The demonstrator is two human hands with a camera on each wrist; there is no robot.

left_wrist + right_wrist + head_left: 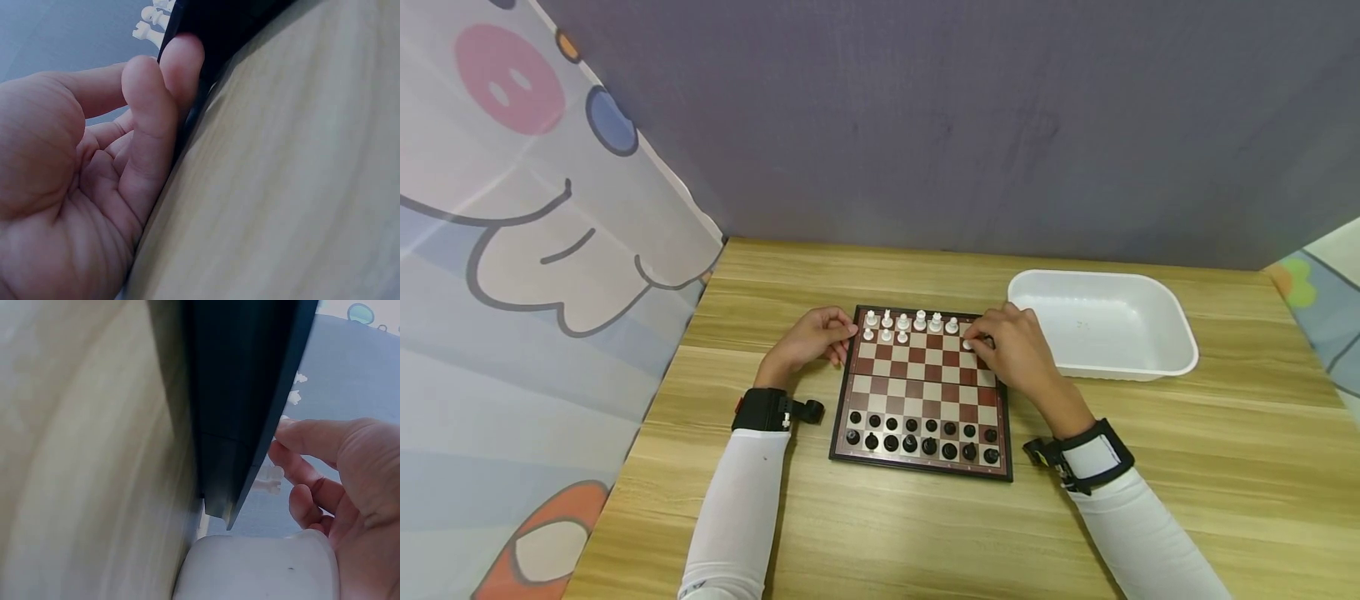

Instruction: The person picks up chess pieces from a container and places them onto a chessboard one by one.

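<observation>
A folding chessboard (916, 390) with red and cream squares lies on the wooden table. My right hand (1017, 350) pinches a small white pawn (967, 344) at the board's far right, low over the squares. With its fingertips, my left hand (811, 340) holds the board's far left edge; in the left wrist view the fingers (149, 125) touch the dark side. White pieces (921, 320) stand along the far row, with three white pawns (886, 336) before them at the left. Two rows of black pieces (910, 443) fill the near side. The right hand hides the far right corner.
A white plastic tub (1105, 372) stands to the right of the board, close behind the right hand. Wooden tabletop (865, 533) extends around the board. A grey panel (925, 125) rises at the back, and a cartoon-printed sheet (512, 292) hangs at the left.
</observation>
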